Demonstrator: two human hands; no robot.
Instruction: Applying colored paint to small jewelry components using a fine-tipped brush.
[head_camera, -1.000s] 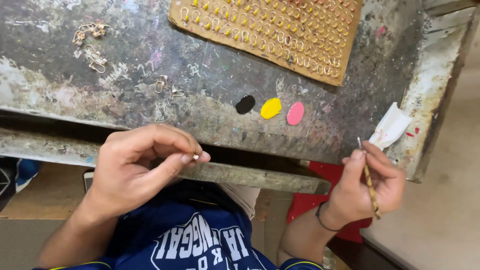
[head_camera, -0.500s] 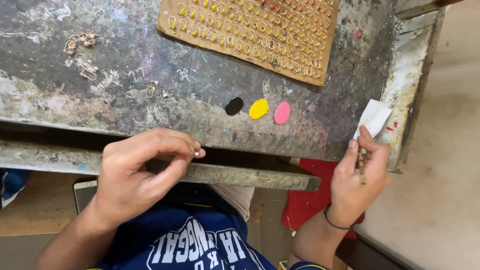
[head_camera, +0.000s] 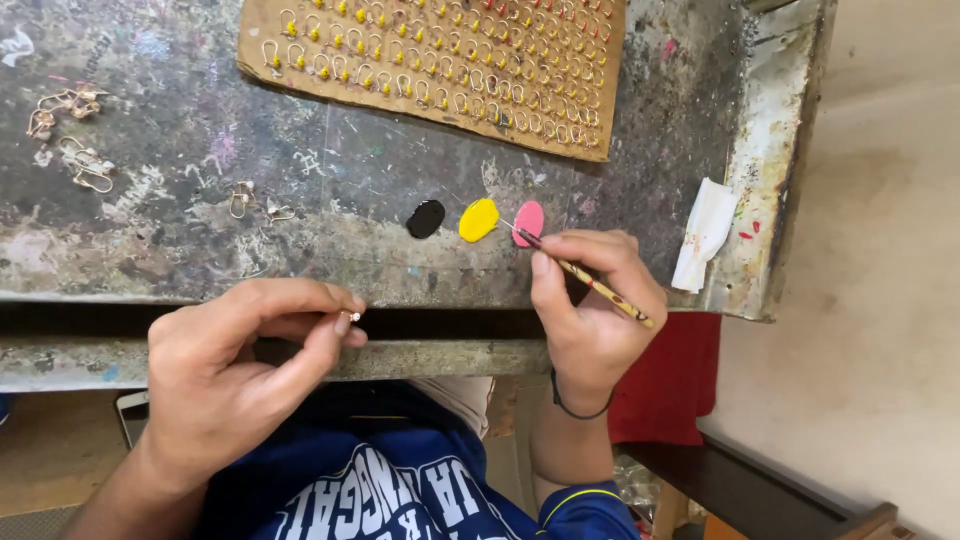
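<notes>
The thin brush (head_camera: 590, 283) is lying slantwise in the right hand (head_camera: 590, 310), its tip touching the pink paint blob (head_camera: 528, 222) on the worn table (head_camera: 180, 190). That hand is arching over the table's near edge, wrist bent, thumb and fingers pressing together around the brush shaft. Just left of the pink blob the yellow paint blob (head_camera: 478, 219) and the black paint blob (head_camera: 425, 218) are sitting in a short row, each apart from the next.

The left hand (head_camera: 235, 375) is hovering below the table's front edge, over the lap, fingers curling inward — thumb and forefinger are pinching a tiny pale piece (head_camera: 353, 316), possibly an earring hook, though it is too small to tell.

Beyond the blobs, a cardboard sheet (head_camera: 440, 70) is carrying rows of hooks with yellow and red dots. Bare tabletop is lying between the sheet and the paint. A few loose metal hooks (head_camera: 70, 135) are scattering toward the left end. A folded white cloth (head_camera: 705, 232) is resting at the right rim — near the brush hand, not touching it.
</notes>
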